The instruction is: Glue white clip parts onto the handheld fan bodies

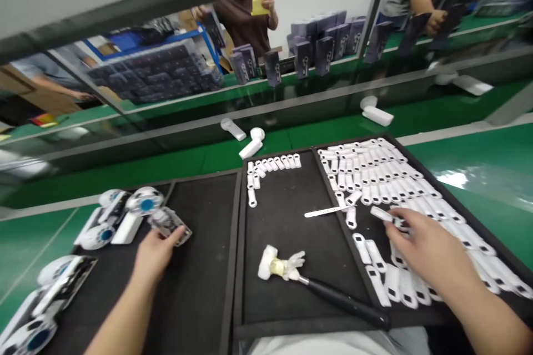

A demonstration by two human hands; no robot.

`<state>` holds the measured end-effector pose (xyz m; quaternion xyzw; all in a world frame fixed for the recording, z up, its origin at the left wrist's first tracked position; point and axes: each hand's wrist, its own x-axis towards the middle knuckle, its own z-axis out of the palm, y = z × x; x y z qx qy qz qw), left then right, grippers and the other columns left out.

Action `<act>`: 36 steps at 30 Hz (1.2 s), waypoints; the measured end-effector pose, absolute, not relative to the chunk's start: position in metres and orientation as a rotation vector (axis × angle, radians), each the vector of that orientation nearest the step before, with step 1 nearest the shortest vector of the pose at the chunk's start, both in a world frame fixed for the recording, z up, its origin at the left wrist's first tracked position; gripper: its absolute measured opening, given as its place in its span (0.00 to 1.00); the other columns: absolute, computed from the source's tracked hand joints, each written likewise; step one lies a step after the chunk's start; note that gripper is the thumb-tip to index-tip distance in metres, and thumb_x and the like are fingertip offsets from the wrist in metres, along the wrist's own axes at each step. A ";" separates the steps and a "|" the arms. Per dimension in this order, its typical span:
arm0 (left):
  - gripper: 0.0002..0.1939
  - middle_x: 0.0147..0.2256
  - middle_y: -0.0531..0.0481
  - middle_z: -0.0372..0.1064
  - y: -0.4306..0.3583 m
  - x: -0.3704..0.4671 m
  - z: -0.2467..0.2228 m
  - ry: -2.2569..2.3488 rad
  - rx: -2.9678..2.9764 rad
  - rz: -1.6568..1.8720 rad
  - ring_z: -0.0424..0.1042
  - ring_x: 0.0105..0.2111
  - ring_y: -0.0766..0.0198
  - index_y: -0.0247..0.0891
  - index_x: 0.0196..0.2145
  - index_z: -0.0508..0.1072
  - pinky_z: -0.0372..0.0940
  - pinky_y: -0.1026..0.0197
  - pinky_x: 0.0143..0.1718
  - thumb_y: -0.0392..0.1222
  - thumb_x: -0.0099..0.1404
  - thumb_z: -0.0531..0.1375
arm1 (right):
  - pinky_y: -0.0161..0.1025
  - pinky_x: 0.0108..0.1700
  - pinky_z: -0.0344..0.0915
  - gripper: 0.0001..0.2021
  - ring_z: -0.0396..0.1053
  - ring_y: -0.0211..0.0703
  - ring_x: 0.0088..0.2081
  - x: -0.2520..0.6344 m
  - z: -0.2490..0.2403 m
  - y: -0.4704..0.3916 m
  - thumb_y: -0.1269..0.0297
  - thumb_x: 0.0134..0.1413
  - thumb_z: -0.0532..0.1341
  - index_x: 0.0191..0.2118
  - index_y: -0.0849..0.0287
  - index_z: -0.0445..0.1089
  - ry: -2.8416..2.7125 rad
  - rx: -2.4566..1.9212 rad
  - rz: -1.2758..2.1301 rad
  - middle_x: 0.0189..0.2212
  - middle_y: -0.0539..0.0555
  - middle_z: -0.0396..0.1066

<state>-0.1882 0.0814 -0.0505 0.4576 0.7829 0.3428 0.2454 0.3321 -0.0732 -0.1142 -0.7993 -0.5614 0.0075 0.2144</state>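
My left hand [156,249] is closed on a device half with its inner parts exposed [169,221], above the left black tray [200,283]. Beside it lie several white devices with round heads and blue discs, one of them a white device [144,202] right by my fingers. My right hand [428,249] pinches a small white cover piece [382,214] over the right tray. Around that hand, several white covers with small dark windows [383,188] lie in rows. The ends of some fingers on my right hand are hidden.
A hammer [341,302] with a wrapped head lies in the middle tray [275,227], near a white strip [322,212]. More white devices [252,144] stand behind the trays. Beyond a glossy panel, dark boxes [272,66] and other people [245,22] appear.
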 end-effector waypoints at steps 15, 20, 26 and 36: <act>0.35 0.36 0.48 0.73 0.036 -0.007 -0.027 0.901 0.977 0.852 0.72 0.25 0.61 0.40 0.53 0.63 0.66 0.62 0.21 0.36 0.47 0.68 | 0.41 0.35 0.75 0.17 0.74 0.45 0.31 0.201 -0.042 -0.049 0.54 0.43 0.70 0.40 0.56 0.79 -0.870 -1.394 0.990 0.35 0.56 0.78; 0.46 0.43 0.47 0.73 0.009 0.027 -0.039 1.015 1.237 0.779 0.74 0.36 0.59 0.43 0.62 0.57 0.70 0.60 0.36 0.35 0.49 0.71 | 0.38 0.32 0.75 0.19 0.74 0.43 0.29 0.184 -0.039 -0.036 0.59 0.32 0.75 0.33 0.58 0.73 -0.647 -1.284 1.171 0.26 0.52 0.75; 0.44 0.63 0.46 0.60 -0.005 0.036 -0.052 1.110 1.507 0.726 0.63 0.62 0.50 0.50 0.66 0.55 0.60 0.54 0.60 0.32 0.55 0.67 | 0.41 0.34 0.76 0.16 0.76 0.45 0.29 0.186 -0.043 -0.030 0.61 0.31 0.75 0.30 0.58 0.75 -0.579 -1.304 1.227 0.25 0.52 0.76; 0.37 0.37 0.51 0.69 0.017 0.030 -0.051 1.033 0.935 0.845 0.68 0.27 0.64 0.44 0.57 0.59 0.61 0.64 0.22 0.32 0.50 0.63 | 0.54 0.44 0.73 0.27 0.73 0.59 0.43 0.195 -0.096 -0.075 0.60 0.48 0.70 0.55 0.60 0.69 -1.876 -1.672 0.450 0.43 0.61 0.75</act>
